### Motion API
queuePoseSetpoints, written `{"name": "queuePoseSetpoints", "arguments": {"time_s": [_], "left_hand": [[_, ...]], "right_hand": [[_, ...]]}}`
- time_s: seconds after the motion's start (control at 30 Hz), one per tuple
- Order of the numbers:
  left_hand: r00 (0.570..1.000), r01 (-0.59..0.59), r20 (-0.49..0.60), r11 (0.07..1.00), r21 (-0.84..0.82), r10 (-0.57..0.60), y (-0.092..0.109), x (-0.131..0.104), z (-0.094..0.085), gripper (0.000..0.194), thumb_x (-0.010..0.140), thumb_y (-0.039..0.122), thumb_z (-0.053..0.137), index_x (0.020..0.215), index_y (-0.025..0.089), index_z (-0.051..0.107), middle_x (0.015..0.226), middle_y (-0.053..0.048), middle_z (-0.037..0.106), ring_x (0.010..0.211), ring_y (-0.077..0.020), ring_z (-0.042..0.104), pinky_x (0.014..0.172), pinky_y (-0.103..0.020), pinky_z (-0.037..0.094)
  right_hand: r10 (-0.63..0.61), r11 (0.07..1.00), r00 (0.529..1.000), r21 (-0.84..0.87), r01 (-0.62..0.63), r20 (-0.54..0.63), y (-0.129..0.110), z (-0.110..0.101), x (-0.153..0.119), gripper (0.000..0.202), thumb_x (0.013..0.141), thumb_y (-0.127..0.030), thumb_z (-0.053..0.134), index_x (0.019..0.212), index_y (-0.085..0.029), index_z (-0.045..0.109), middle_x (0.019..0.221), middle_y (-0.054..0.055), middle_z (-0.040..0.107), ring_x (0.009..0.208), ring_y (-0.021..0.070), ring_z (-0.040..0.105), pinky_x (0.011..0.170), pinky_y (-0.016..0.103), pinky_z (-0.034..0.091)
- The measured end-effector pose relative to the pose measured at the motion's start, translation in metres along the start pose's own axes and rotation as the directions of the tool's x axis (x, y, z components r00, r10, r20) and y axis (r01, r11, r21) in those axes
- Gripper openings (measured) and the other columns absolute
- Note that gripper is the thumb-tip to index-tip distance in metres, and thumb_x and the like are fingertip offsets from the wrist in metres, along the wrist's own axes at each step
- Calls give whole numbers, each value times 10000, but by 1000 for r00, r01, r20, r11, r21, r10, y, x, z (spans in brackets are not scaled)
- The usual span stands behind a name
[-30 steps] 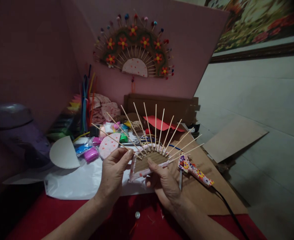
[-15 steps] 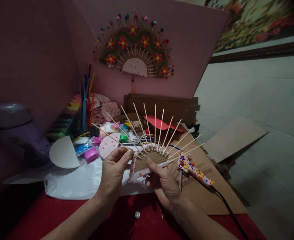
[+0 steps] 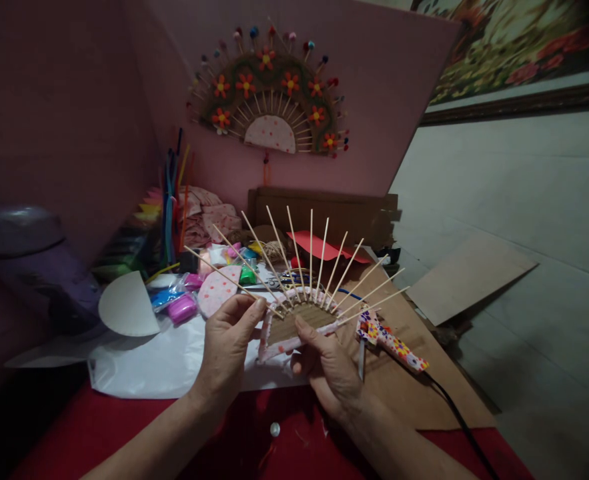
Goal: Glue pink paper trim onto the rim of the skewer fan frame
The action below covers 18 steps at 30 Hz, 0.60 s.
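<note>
Between my hands is a half-round cardboard piece [image 3: 294, 328] edged with spotted pink fabric. Several thin wooden sticks [image 3: 311, 247] fan out from its curved side. My right hand [image 3: 331, 370] grips the cardboard near its lower right edge, thumb on the front. With thumb and fingers pinched, my left hand [image 3: 231, 337] holds the leftmost wooden stick [image 3: 219, 272], whose lower end lies against the cardboard. To the right, a glue gun [image 3: 391, 341] covered in flowered fabric rests on a brown cardboard sheet [image 3: 444, 400].
A finished-looking flowered fan [image 3: 269, 73] hangs on the pink board behind. Packets of coloured clay [image 3: 181, 308], a spotted fabric half-circle [image 3: 219, 291] and a white half-circle [image 3: 128, 307] lie at left. A purple bottle [image 3: 39, 267] stands far left. The glue gun's black cord [image 3: 461, 420] runs off lower right.
</note>
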State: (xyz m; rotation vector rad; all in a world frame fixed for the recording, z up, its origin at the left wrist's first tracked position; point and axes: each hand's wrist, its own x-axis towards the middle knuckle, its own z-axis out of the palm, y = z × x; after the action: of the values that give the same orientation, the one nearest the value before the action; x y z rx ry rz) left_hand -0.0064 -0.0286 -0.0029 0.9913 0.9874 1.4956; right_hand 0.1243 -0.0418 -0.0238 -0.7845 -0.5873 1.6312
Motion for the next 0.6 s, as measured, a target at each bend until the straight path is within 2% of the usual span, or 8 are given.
{"name": "queuePoseSetpoints", "arguments": {"time_s": [0.1, 0.27, 0.4, 0.6], "left_hand": [[1000, -6, 1, 1000, 2, 6, 0, 0, 0, 150, 691, 319, 643, 712, 174, 609, 722, 5, 589, 645, -109, 535, 558, -212, 442], [1000, -1, -1, 1000, -5, 1, -1, 0, 0, 159, 687, 317, 648, 720, 167, 608, 729, -2, 588, 653, -114, 538, 553, -216, 443], [1000, -1, 2, 1000, 3, 1, 0, -1, 0, 152, 699, 318, 638, 713, 171, 602, 721, 7, 584, 652, -109, 533, 557, -212, 440], [1000, 4, -8, 1000, -9, -4, 1, -1, 1, 153, 683, 321, 650, 712, 176, 611, 721, 10, 595, 643, -106, 535, 555, -209, 438]], "right_hand": [[13, 1000, 1000, -9, -13, -4, 0, 0, 0, 227, 648, -303, 721, 638, -143, 561, 518, -19, 580, 409, 87, 509, 326, 168, 383], [-25, 1000, 1000, 5, 26, -12, 0, 1, 0, 198, 638, -274, 728, 695, -150, 583, 546, -33, 576, 422, 86, 501, 322, 172, 387], [-1, 1000, 1000, 5, 1, -7, 0, -1, 0, 203, 644, -281, 724, 657, -151, 568, 520, -40, 554, 407, 83, 493, 327, 176, 381], [9, 1000, 1000, 10, -8, -18, 0, 0, 1, 198, 642, -283, 726, 711, -158, 589, 527, -45, 561, 375, 74, 477, 328, 180, 382]]}}
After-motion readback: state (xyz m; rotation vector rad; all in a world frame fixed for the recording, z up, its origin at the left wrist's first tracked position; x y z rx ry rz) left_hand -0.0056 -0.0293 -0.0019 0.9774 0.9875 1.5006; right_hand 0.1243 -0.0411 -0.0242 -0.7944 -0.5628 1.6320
